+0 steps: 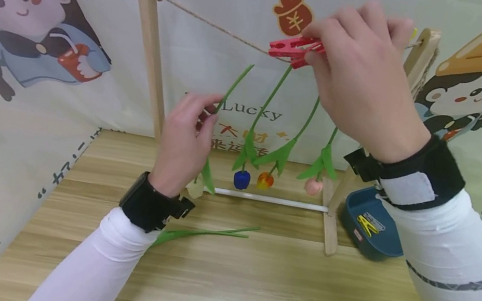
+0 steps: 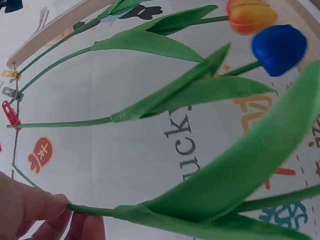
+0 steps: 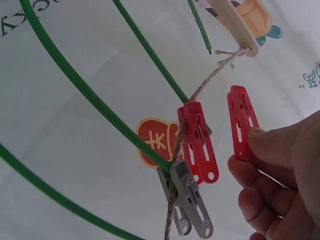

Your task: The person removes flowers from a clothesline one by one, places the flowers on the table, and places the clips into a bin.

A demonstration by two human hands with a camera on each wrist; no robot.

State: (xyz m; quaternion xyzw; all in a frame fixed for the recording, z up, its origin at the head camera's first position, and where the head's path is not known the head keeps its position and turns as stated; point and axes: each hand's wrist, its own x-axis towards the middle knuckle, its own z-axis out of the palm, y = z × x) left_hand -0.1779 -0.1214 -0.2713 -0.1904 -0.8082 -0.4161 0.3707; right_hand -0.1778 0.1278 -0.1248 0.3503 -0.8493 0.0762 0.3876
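My left hand (image 1: 185, 142) (image 2: 40, 212) pinches the green stem (image 1: 237, 84) (image 2: 92, 210) of a pale flower (image 1: 195, 188), which hangs head down. Between thumb and finger, my right hand (image 1: 367, 81) (image 3: 292, 175) holds a red clothespin (image 3: 242, 122), apart from the rope (image 3: 207, 80) in the right wrist view. Beside it, another red clothespin (image 3: 197, 142) (image 2: 11, 114) grips the rope at the stem of the blue flower (image 1: 241, 179) (image 2: 279, 49). A grey clothespin (image 3: 187, 197) is clipped at a neighbouring stem. The orange flower (image 1: 265, 180) and pink flower (image 1: 313, 186) also hang head down.
Wooden posts (image 1: 150, 47) (image 1: 421, 58) carry the rope, with a white bar (image 1: 271, 199) low between them. Green stems (image 1: 209, 232) lie on the wooden table (image 1: 294, 290). At right, a blue bin (image 1: 374, 248) holds yellow and grey clothespins.
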